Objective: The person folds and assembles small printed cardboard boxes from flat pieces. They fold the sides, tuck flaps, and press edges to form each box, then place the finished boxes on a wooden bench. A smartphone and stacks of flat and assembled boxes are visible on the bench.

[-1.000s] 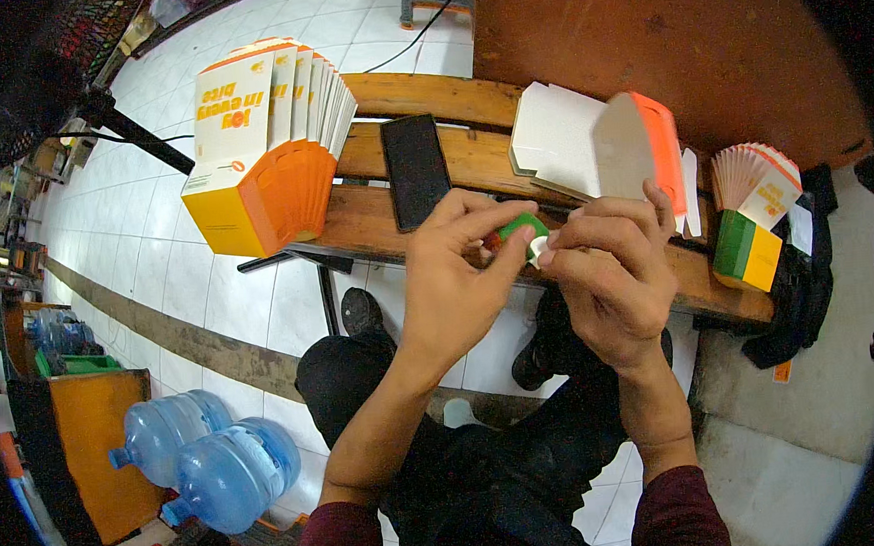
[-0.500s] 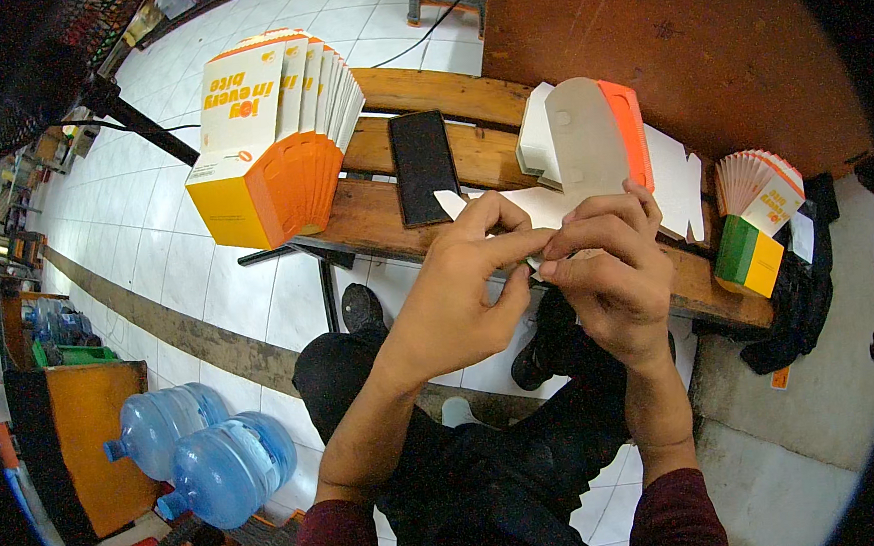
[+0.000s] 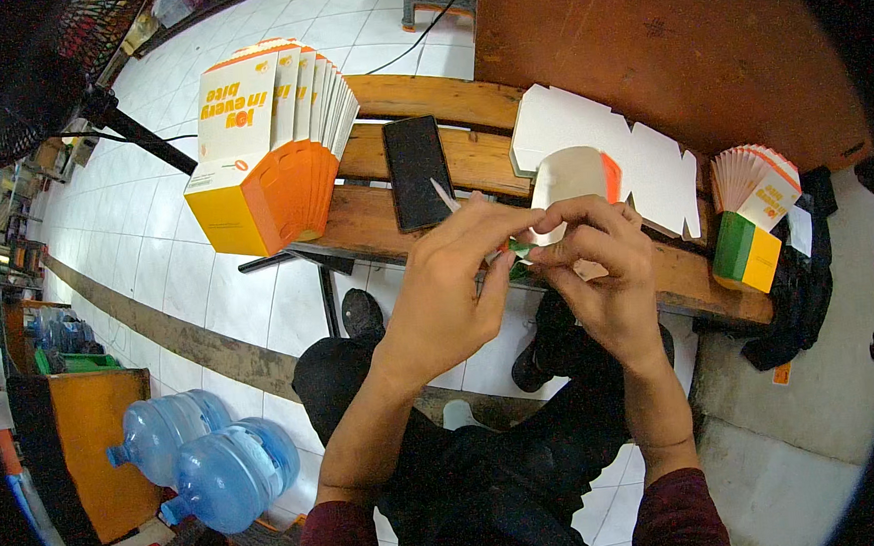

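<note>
Small green-and-white carton blank (image 3: 518,252) is being pinched above the worktop (image 3: 470,161) edge by left hand (image 3: 448,292) and right hand (image 3: 602,263) | long axis cannot be told | blank is mostly being hidden by fingers | both grips closed on it

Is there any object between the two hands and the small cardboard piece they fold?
No. Both the left hand and the right hand already touch the small cardboard piece, held above the wooden bench; nothing visible stands between them.
</note>
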{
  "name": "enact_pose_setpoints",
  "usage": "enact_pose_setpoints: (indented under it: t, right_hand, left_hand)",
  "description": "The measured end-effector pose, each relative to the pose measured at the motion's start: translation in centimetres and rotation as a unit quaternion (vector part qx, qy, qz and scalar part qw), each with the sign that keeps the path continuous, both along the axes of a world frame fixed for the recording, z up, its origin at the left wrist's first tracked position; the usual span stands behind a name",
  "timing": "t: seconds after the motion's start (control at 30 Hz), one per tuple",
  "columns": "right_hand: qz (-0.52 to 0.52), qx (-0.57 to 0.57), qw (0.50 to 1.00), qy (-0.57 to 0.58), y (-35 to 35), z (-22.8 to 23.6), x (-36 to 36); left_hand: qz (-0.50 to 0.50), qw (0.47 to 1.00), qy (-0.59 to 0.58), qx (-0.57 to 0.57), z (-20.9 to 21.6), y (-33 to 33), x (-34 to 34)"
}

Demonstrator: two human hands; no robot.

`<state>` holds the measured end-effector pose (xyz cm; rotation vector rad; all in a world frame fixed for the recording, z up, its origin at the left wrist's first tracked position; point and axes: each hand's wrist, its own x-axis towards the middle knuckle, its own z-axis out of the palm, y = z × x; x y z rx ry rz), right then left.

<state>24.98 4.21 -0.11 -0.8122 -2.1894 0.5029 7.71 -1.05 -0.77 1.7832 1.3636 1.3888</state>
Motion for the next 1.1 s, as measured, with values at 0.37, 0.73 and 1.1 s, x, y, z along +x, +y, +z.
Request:
enact_pose_setpoints:
  t: [0.37, 0.73, 1.1]
  right_hand:
    - [0.048, -0.110, 0.993, -0.023, 0.7, -0.5, 0.5]
    - [0.009, -0.137, 0.989, -0.060, 0.1, 0.1, 0.2]
    - [0.193, -0.327, 0.925, -0.015, 2.2, 0.0, 1.8]
  left_hand:
    - [0.016, 0.989, 0.149, 0.004, -0.7, 0.3, -0.9]
    - [-0.009, 0.988, 0.146, 0.044, -0.9, 0.0, -0.9]
    - [-0.040, 0.994, 0.092, 0.037, -0.2, -0.1, -0.5]
